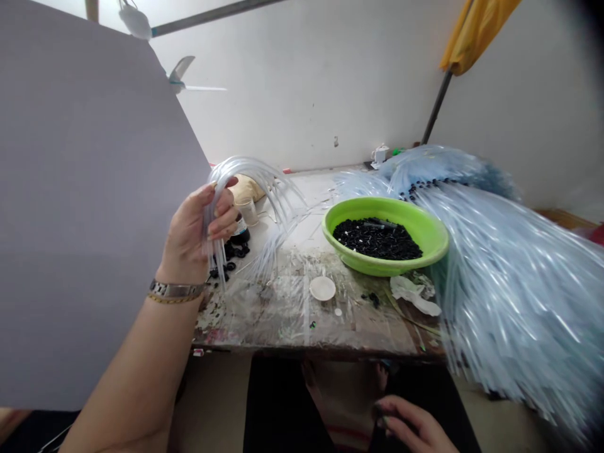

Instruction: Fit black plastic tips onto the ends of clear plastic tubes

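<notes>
My left hand (pixel 201 229) is raised at the left of the table, its fingers wrapped around a bundle of thin clear plastic tubes (pixel 236 165). The tubes arch over to the right and their free ends hang above the tabletop. Low at the bottom edge, over my lap, is my right hand (pixel 415 428). Its fingers are bent with the tips close together; something dark shows at the tips, too small and blurred to name. A green basin (pixel 436 242) on the table holds many small black parts (pixel 375 239).
A large pile of clear tubes (pixel 514 264) covers the right side and hangs over the edge. A small white dish (pixel 323 288), crumpled white plastic (pixel 415 296), a dark bottle (pixel 241 231) and a clear cup (pixel 247 212) stand about. A grey panel (pixel 94 207) rises at left.
</notes>
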### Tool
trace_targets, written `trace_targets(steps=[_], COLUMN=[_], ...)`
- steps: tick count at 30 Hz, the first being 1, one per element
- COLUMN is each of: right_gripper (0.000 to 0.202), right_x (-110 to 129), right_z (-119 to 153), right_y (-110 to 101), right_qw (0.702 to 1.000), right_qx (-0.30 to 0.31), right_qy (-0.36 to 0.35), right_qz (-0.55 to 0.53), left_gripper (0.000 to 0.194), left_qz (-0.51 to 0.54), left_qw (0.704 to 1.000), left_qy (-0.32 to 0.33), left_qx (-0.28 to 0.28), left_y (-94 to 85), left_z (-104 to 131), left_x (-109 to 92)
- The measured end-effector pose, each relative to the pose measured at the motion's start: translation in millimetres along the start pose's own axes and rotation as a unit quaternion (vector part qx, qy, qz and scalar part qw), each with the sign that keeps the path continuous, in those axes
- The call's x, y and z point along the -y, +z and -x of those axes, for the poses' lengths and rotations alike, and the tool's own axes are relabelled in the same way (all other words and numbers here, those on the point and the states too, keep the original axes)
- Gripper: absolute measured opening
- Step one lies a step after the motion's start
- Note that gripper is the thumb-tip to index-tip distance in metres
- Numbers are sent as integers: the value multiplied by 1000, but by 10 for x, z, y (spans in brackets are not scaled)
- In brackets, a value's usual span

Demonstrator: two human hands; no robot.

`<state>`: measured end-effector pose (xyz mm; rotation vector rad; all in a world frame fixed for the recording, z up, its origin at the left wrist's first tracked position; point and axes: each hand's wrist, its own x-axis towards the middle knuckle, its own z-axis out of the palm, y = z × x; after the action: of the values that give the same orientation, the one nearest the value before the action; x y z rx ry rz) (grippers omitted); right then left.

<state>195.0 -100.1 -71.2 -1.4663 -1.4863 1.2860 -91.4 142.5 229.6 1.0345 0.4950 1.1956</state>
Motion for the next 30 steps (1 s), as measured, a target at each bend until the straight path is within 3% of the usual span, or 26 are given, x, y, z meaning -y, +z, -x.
trace_targets(steps=[3,7,11,14,17,19,22,26,30], right_gripper=[33,54,63,65,81,90,88,66,48], right_x=[525,1045,1573,1942,2231,2382,2551,2626,2486], right_z=[-3,-167,-452,-609,-653,-608,-436,-121,73], right_y=[-36,-19,102,200,232,202,113,33,47], right_qw=[997,974,920,892,861,840,827,829,829], right_qx=[38,78,116,142,169,191,183,110,7], right_qy=[1,-49,-134,-129,-141,-167,-194,-219,-191], right_qz=[-68,-209,-349,-409,-459,-479,-495,-503,-526], left_gripper=[30,28,22,22,21,20,25,35,21], left_qz=[-1,-17,-44,-79,-120,-145,-195,-333,-416], left_qw=[1000,1000,998,996,991,988,976,928,868], left_qy=[-11,3,34,44,55,48,4,-30,-67], left_qx=[-22,-27,0,13,28,35,101,161,263], left_y=[22,82,175,275,360,371,329,349,476], left_z=[301,656,920,1109,1342,1519,1777,2022,2148], left_x=[21,43,79,144,256,353,504,654,775])
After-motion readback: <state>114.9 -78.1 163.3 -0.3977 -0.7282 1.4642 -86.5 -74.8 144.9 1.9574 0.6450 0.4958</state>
